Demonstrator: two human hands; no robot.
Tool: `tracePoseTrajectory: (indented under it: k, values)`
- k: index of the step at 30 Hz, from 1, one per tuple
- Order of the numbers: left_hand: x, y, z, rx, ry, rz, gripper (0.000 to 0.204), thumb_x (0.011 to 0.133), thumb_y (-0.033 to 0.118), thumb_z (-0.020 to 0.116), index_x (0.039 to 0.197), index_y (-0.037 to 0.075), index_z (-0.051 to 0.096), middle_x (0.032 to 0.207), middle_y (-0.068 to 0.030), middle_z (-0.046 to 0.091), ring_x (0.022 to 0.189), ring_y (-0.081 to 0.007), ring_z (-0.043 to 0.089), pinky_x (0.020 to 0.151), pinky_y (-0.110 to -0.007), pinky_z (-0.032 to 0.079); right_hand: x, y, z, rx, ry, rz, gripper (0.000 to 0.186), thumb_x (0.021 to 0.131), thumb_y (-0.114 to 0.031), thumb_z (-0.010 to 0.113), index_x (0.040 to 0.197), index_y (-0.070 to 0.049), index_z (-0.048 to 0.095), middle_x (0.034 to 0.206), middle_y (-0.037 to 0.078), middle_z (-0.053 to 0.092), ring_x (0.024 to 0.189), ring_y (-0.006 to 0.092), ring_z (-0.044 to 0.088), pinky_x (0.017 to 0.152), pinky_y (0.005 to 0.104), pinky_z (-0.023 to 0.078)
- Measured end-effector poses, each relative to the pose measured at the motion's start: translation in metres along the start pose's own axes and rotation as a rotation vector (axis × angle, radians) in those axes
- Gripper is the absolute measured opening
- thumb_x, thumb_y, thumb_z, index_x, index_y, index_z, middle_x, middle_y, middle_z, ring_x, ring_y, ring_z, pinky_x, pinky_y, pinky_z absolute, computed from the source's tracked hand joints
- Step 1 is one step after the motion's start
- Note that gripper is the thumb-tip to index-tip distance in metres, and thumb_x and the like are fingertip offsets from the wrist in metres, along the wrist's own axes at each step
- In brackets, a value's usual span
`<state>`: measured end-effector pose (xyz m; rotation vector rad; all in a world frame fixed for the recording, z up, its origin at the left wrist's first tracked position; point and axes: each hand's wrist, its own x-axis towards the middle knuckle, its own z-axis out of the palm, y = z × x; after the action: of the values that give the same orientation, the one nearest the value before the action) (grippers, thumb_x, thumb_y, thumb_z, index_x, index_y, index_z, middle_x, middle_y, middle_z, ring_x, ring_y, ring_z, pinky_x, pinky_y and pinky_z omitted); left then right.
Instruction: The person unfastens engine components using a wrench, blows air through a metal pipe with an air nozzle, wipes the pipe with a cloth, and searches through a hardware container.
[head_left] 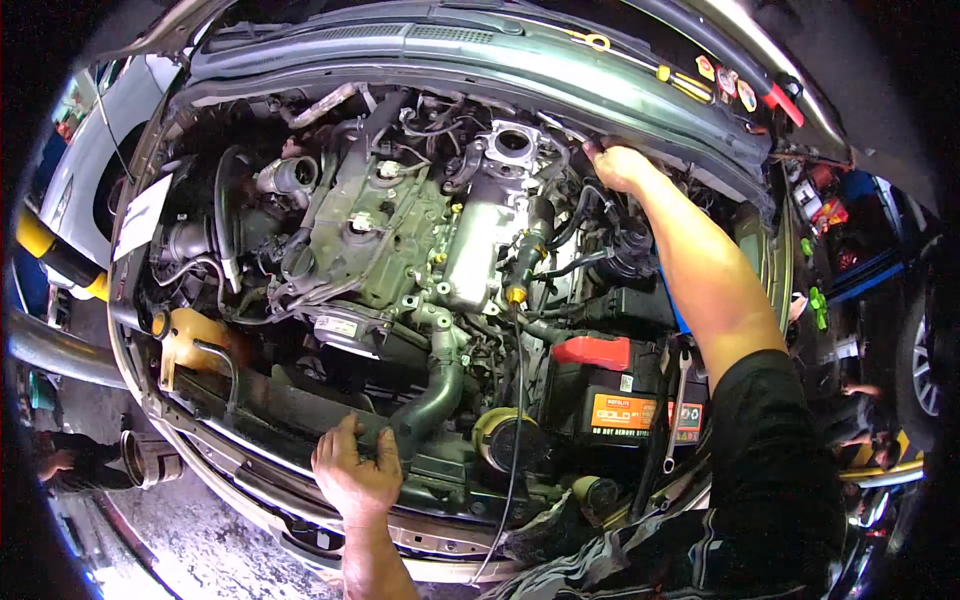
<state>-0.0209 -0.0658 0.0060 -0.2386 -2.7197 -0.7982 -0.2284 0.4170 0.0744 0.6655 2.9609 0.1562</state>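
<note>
My right hand (pixel 618 168) reaches over the back right of the engine (pixel 375 235), its fingers closed around the near end of a thin metal bar (pixel 565 128). The bar runs left toward the open round throttle port (pixel 513 144) on the silver intake manifold (pixel 478 235); its far end is too small to make out. My left hand (pixel 358 468) rests on the front panel above the radiator, fingers apart and holding nothing. Close by it is a thick black hose (pixel 437 395). A black work lamp (pixel 526 265) with a cord lies against the manifold's right side.
A battery (pixel 625 410) with a red terminal cover and a wrench (pixel 680 410) sit at front right. A tan coolant reservoir (pixel 195 340) is at left. Yellow-handled tools (pixel 685 83) lie on the cowl. Another person's hand (pixel 60 462) and a bucket (pixel 152 460) appear at far left.
</note>
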Motion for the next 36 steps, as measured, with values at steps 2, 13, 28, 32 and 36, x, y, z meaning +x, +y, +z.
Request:
tracePoseTrajectory:
  k: [2,13,28,32,36]
  values:
    - [0.0,-0.003,-0.001,-0.018,-0.008,0.024,0.038,0.071,0.02,0.072,0.101,0.0,0.062,0.083,-0.0149,0.063,0.078,-0.0357,0.06,0.074,-0.045,0.046,0.004,-0.007,0.0,0.067,-0.081,0.049,0.068,0.096,-0.053,0.015,0.135,-0.008,0.047,0.139,0.019,0.043,0.131,0.0341,0.038,0.109,0.04,0.031]
    - [0.002,-0.012,-0.006,-0.051,-0.005,0.041,0.046,0.073,0.032,0.069,0.105,-0.001,0.06,0.088,-0.014,0.063,0.083,-0.0345,0.059,0.076,-0.044,0.045,0.038,0.001,0.038,-0.125,0.178,0.25,0.073,0.094,-0.059,0.024,0.136,-0.002,0.042,0.137,0.02,0.045,0.129,0.0348,0.041,0.107,0.0413,0.033]
    - [0.005,0.001,-0.001,-0.005,-0.008,0.032,0.043,0.07,0.025,0.072,0.104,0.0,0.062,0.088,-0.017,0.064,0.081,-0.037,0.061,0.076,-0.045,0.047,0.01,-0.003,0.002,0.04,-0.193,0.137,0.073,0.095,-0.057,0.015,0.133,-0.004,0.047,0.144,0.017,0.037,0.135,0.0339,0.032,0.113,0.0452,0.022]
    - [0.004,0.004,-0.001,0.006,-0.013,0.001,0.042,0.07,0.024,0.072,0.103,-0.001,0.062,0.09,-0.0192,0.064,0.083,-0.0391,0.06,0.076,-0.045,0.047,0.006,0.013,0.006,0.018,0.005,0.117,0.079,0.092,-0.066,0.02,0.139,-0.006,0.04,0.143,0.02,0.037,0.135,0.0363,0.031,0.113,0.0475,0.021]
    - [0.002,0.005,-0.002,0.031,-0.061,-0.067,0.04,0.07,0.022,0.072,0.102,0.001,0.062,0.091,-0.0183,0.064,0.084,-0.0393,0.06,0.078,-0.046,0.047,-0.006,0.031,0.015,0.158,0.222,0.045,0.071,0.091,-0.06,0.033,0.136,-0.006,0.043,0.136,0.024,0.043,0.129,0.0374,0.038,0.109,0.0452,0.027]
